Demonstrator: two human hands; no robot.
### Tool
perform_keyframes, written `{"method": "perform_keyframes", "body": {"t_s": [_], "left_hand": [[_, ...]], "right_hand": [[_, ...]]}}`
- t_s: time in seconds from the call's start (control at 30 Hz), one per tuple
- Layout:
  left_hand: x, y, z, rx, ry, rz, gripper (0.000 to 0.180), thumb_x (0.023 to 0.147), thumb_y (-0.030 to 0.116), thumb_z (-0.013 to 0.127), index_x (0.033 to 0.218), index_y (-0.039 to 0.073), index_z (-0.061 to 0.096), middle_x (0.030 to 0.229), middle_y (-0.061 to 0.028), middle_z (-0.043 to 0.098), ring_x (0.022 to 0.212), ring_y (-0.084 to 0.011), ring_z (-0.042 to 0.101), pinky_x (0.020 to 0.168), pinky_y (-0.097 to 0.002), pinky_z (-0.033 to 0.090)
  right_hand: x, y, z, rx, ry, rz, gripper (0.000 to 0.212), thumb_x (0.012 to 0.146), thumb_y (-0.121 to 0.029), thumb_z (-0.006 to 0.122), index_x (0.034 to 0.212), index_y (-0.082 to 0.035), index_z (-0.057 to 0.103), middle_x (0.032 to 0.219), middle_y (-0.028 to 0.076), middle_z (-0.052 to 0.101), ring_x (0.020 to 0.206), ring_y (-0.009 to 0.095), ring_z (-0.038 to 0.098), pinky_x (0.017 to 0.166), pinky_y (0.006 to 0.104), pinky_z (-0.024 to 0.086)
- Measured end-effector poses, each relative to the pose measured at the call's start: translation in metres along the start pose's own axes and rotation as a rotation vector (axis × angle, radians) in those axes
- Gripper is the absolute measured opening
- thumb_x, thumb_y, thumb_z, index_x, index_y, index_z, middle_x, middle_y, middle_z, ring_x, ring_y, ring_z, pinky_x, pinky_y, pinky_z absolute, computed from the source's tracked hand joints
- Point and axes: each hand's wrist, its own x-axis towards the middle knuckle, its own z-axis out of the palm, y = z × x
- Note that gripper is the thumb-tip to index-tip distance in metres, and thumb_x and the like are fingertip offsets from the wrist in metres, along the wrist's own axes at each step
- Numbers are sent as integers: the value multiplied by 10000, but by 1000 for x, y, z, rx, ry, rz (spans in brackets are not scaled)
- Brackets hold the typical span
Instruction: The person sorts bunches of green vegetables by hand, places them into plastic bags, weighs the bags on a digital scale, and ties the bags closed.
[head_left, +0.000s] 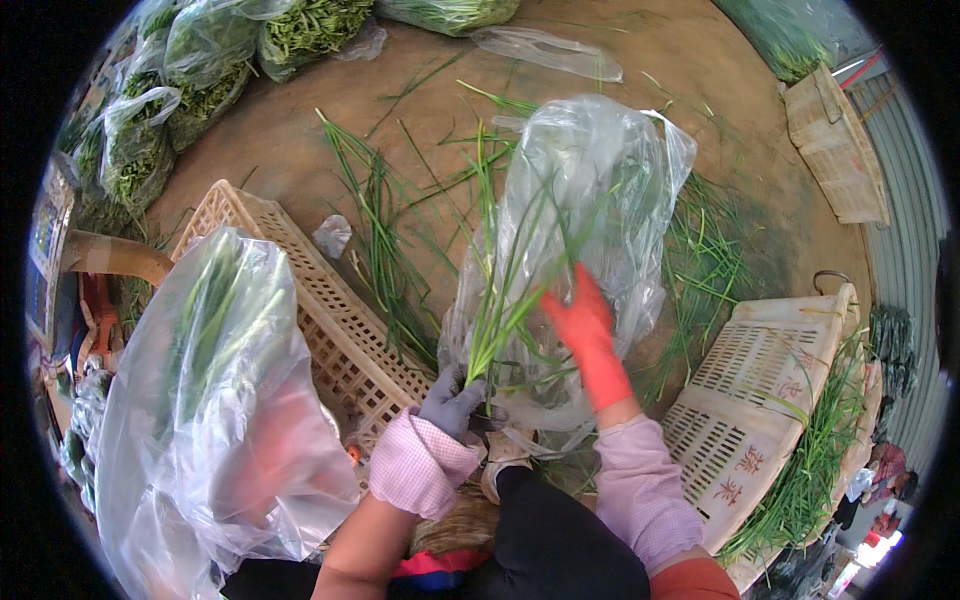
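My left hand [455,402], in a grey glove, is closed around the pale lower ends of a small bunch of chives [490,335]. The long green leaves fan upward and to the right. My right hand [587,335], in an orange-red glove, is beside the leaves with thumb and forefinger apart and nothing visible held. Below both hands, a crumpled clear plastic bag [590,160] lies spread over the floor. Loose chives [375,230] are scattered left of this bag, and a thicker heap [705,250] lies to its right. Pink checked sleeves cover both my forearms.
At left, a beige plastic crate [325,320] stands beside a large clear bag [215,400] with greens inside. A tilted white crate [755,375] with more chives is at right. Several filled vegetable bags [205,75] line the far left. Another crate [838,145] leans at far right.
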Motion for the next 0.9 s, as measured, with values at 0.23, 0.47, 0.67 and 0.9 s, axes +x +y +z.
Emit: {"method": "perform_keyframes", "body": {"t_s": [0.23, 0.47, 0.67, 0.9], "left_hand": [[9, -12, -23, 140, -69, 98, 266, 907, 122, 523, 1135, -16, 514, 1038, -110, 556, 888, -219, 583, 748, -305, 509], [-25, 22, -24, 650, 305, 721, 184, 935, 174, 465, 1019, 19, 517, 698, -13, 472, 608, -101, 481, 573, -238, 416], [-24, 30, -30, 181, 427, 479, 186, 931, 222, 474, 928, 37, 487, 640, 8, 450, 510, -88, 437, 456, -240, 354], [-40, 26, -37, 517, 355, 691, 188, 930, 182, 453, 969, -1, 441, 758, -64, 454, 657, -126, 509, 501, -271, 434]], "right_hand": [[-36, -4, 53, -331, -34, -144, 809, 731, -489, 648, 1345, -42, 371, 1324, 172, 448, 1205, 325, 445, 1001, 398, 361], [-34, 52, 9, -117, 210, -161, 642, 783, -364, 642, 1297, -33, 447, 1246, 189, 524, 1146, 340, 499, 981, 416, 375], [43, 98, -41, -115, 659, -4, 717, 784, -434, 645, 1288, 29, 430, 1255, 223, 511, 1146, 377, 495, 1003, 381, 360], [54, 36, 45, -94, 182, 333, 738, 742, -439, 678, 1295, -15, 437, 1229, 235, 528, 1133, 376, 513, 951, 375, 405]]}}
